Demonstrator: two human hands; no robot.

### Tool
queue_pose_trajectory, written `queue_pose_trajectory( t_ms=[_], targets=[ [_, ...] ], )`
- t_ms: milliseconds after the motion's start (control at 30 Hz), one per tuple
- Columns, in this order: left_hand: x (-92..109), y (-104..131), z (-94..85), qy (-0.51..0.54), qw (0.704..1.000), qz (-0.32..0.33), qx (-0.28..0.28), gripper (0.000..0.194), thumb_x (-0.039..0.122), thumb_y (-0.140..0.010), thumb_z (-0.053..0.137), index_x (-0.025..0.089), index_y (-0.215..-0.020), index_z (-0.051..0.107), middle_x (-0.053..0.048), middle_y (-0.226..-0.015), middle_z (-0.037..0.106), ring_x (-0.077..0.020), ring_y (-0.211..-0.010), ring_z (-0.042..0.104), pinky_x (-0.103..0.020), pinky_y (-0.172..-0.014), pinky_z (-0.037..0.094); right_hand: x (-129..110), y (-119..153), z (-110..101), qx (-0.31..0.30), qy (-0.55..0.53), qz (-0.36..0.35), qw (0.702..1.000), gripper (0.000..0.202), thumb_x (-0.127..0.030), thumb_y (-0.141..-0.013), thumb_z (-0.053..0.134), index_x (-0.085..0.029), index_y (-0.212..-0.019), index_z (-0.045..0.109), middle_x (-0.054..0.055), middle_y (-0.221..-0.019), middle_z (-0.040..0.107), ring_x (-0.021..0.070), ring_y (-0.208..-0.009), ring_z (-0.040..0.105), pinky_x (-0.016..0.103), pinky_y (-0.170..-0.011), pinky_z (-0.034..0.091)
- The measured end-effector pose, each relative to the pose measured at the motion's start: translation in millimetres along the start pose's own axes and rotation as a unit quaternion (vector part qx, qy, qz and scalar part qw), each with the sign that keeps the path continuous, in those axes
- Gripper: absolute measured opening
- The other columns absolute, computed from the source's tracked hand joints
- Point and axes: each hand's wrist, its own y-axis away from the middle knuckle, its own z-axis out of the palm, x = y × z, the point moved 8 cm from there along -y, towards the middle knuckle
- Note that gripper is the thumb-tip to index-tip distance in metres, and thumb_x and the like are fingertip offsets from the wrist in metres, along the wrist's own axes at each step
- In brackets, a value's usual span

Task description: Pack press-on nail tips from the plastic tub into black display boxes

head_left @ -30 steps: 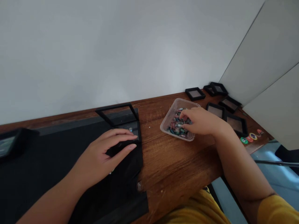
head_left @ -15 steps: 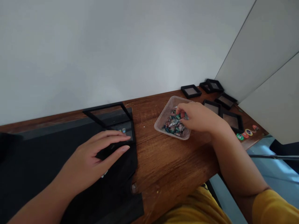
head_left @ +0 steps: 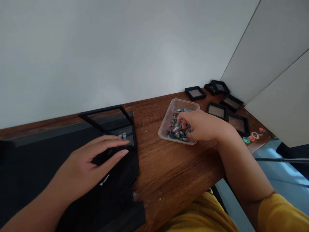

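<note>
My right hand (head_left: 200, 124) reaches into a clear plastic container (head_left: 164, 127) of small shiny pieces (head_left: 177, 127) in green, pink and silver. Its fingers bend down among the pieces, with a gap showing between forefinger and thumb; the fingertips are partly hidden. At the left, my left hand (head_left: 90, 164) is open, thumb and fingers stretched out and apart. It hovers at or rests near a black hinged display frame (head_left: 135, 135), whose lid (head_left: 103, 111) is raised. A few small round coloured pieces (head_left: 123, 135) lie on the frame's clear pane, just beyond the left fingertips.
Several black frames (head_left: 195, 92) lie at the table's far right, by the wall. Colourful round stickers or badges (head_left: 255, 135) sit along the right edge. A black mat (head_left: 36, 167) covers the left of the wooden table (head_left: 156, 161). A small white mark or piece (head_left: 104, 180) shows on the mat.
My right hand has dipped lower into the pieces and its fingers have curled more. My left hand keeps its pose. The whole view has shifted slightly.
</note>
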Motion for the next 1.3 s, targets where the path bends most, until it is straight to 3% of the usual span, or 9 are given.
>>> queue_pose_trajectory(
  t_ms=[100,300,667,900,1033,1200,1300],
  targets=[
    [-2,0,1.4,0.008,1.000,-0.019,-0.008,0.044,0.067,-0.092,0.057,0.030,-0.103,0.078,-0.002,-0.112,0.076,-0.0194,-0.099,0.074,-0.024,-0.068,0.061,1,-1,0,0.007,-0.003,0.007,1.000,0.050,0.000,-0.073,0.062,-0.019,-0.120,0.062,0.003,-0.104,0.073,0.0217,-0.092,0.064,0.029,-0.074,0.038],
    [-2,1,0.4,-0.002,1.000,-0.005,0.006,0.042,0.066,-0.092,0.058,0.031,-0.102,0.078,-0.001,-0.109,0.078,-0.0203,-0.098,0.075,-0.035,-0.090,0.061,3,-4,3,0.006,0.020,0.015,1.000,0.046,0.001,-0.077,0.062,-0.018,-0.119,0.063,0.004,-0.104,0.073,0.0224,-0.091,0.064,0.031,-0.073,0.038],
    [-3,6,-0.6,-0.005,1.000,0.014,0.018,0.035,0.061,-0.093,0.060,0.032,-0.104,0.078,0.002,-0.107,0.077,-0.0167,-0.098,0.074,-0.029,-0.095,0.058,10,-3,0,0.029,-0.037,0.030,0.998,0.043,-0.003,-0.083,0.058,-0.017,-0.125,0.056,0.003,-0.097,0.073,0.0178,-0.079,0.063,0.029,-0.066,0.038],
    [-4,7,0.2,-0.003,1.000,0.020,0.019,0.032,0.058,-0.094,0.061,0.033,-0.106,0.077,0.003,-0.108,0.077,-0.0146,-0.098,0.073,-0.025,-0.093,0.057,14,-3,-15,0.109,-0.125,-0.009,0.986,0.032,-0.009,-0.085,0.060,-0.018,-0.115,0.053,0.003,-0.098,0.071,0.0187,-0.085,0.064,0.031,-0.076,0.044],
    [-3,6,0.5,-0.003,1.000,0.025,0.017,0.032,0.058,-0.095,0.060,0.033,-0.106,0.077,0.003,-0.107,0.077,-0.0151,-0.098,0.073,-0.026,-0.095,0.057,22,-3,-20,0.145,-0.090,0.000,0.985,0.029,-0.006,-0.083,0.058,-0.019,-0.108,0.056,0.002,-0.093,0.069,0.0187,-0.083,0.062,0.031,-0.073,0.042],
    [-4,6,1.2,-0.005,1.000,0.023,0.019,0.033,0.060,-0.093,0.060,0.034,-0.104,0.077,0.003,-0.107,0.077,-0.0161,-0.098,0.073,-0.027,-0.092,0.058,13,-3,-18,0.126,-0.065,-0.041,0.989,0.022,-0.009,-0.082,0.063,-0.020,-0.101,0.060,0.002,-0.096,0.068,0.0189,-0.088,0.060,0.030,-0.077,0.040],
    [-6,7,1.8,-0.003,1.000,0.016,0.020,0.032,0.059,-0.093,0.061,0.034,-0.104,0.077,0.003,-0.107,0.077,-0.0160,-0.098,0.073,-0.027,-0.091,0.059,6,-2,-11,0.084,-0.056,-0.026,0.995,0.019,-0.012,-0.081,0.068,-0.020,-0.097,0.060,0.001,-0.092,0.068,0.0175,-0.083,0.058,0.028,-0.072,0.037]
  ],
)
